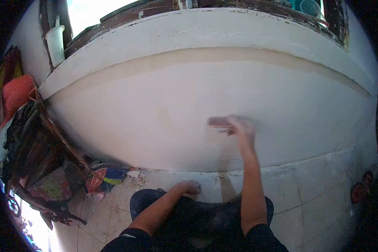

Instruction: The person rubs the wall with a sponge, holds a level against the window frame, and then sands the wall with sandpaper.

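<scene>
A broad white wall (164,109) fills the middle of the view beneath a window ledge. My right hand (241,126), blurred by motion, is closed around a dark reddish-brown block (219,122) held at the wall's surface, right of centre. Part of the block is hidden behind my fingers. My left hand (189,187) lies low over my left knee, near the foot of the wall. Its fingers look curled together, and whether anything is in them is too small to make out.
On the left stands a wooden chair or frame piled with dark cloth (21,138) and a red bag (17,94). Colourful packets (109,178) lie on the tiled floor (281,214). A white container (55,44) sits by the window. Reddish objects (359,191) rest far right.
</scene>
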The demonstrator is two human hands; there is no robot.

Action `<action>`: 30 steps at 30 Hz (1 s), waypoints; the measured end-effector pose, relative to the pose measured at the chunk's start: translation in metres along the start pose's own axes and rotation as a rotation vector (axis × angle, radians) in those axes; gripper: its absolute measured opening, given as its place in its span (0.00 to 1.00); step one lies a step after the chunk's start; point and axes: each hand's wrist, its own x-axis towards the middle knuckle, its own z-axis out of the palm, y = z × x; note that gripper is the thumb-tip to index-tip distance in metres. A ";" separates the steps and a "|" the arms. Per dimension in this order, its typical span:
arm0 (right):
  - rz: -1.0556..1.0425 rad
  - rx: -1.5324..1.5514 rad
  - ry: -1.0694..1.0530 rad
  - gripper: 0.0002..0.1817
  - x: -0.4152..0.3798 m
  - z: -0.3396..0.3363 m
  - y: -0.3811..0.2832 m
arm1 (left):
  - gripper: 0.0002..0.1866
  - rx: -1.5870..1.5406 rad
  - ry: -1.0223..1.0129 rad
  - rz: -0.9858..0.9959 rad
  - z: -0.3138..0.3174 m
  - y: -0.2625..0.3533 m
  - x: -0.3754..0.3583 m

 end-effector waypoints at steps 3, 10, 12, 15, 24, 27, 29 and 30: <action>-0.030 0.268 0.249 0.20 0.016 -0.062 -0.006 | 0.17 0.104 -0.131 -0.036 -0.033 0.037 -0.037; -0.180 0.265 0.609 0.17 0.012 -0.075 -0.012 | 0.21 -0.078 0.036 -0.087 0.007 -0.005 -0.006; -0.164 0.187 0.520 0.15 0.005 -0.032 -0.007 | 0.22 -0.065 0.072 -0.088 0.014 -0.013 -0.004; -0.157 0.029 0.116 0.15 -0.003 0.015 0.013 | 0.23 -0.131 0.026 -0.022 -0.001 -0.001 -0.019; -0.056 -0.054 0.021 0.14 0.011 -0.016 0.015 | 0.22 -0.265 -0.127 -0.089 -0.014 0.011 -0.023; -0.068 0.233 0.308 0.13 0.019 -0.063 0.004 | 0.22 0.005 0.052 -0.062 0.025 -0.025 0.012; -0.130 0.260 0.426 0.14 0.017 -0.076 -0.005 | 0.23 0.002 0.119 -0.031 0.032 -0.030 0.020; -0.193 0.286 0.545 0.14 0.016 -0.078 -0.009 | 0.23 -0.001 0.124 -0.031 0.028 -0.026 0.020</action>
